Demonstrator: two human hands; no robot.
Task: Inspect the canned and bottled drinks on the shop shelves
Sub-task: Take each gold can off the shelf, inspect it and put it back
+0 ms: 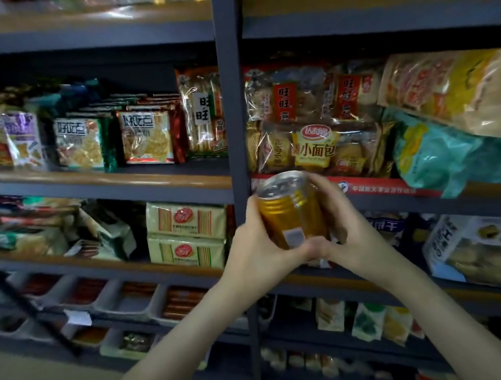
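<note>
Your left hand (256, 249) and right hand (347, 228) clamp curled fingers round a gold ribbed metal can (291, 213), before grey steel shelving (233, 97) stocked with snack packets (145, 138).

Head camera, forward-down, near the shelves (116, 187)

We see our left hand (259, 245) and right hand (352, 234) bare. The left forearm (183, 346) and right forearm (431, 309) are bare too, uncovered from the wrists down to the lower edge of view. Both forearms are slim and smooth and narrow at the wrists. Our fingers (319, 183) are slender with rounded tips; dim light and blur hide finer detail such as the nails
</note>
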